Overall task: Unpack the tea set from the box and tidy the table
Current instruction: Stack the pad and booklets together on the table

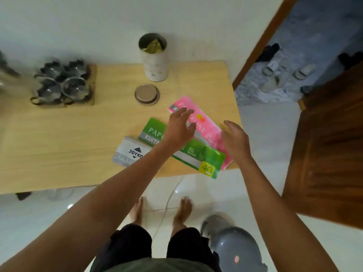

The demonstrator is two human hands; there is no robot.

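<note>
Several glass tea cups (60, 83) stand in a cardboard tray at the back left of the wooden table (59, 134). A pink receipt book (196, 116), a green receipt book (204, 156) and a grey stamp-pad box (127, 152) lie near the table's front right. My left hand (179, 126) hovers open over the pink and green books. Just right of the pink book, my right hand (234, 138) is open with fingers spread. Neither hand holds anything.
A white cylindrical tin (155, 61) stands open at the back, its round lid (147, 94) lying in front of it. A grey bin (233, 246) sits on the floor by my feet. A wooden door (330, 154) is open at the right.
</note>
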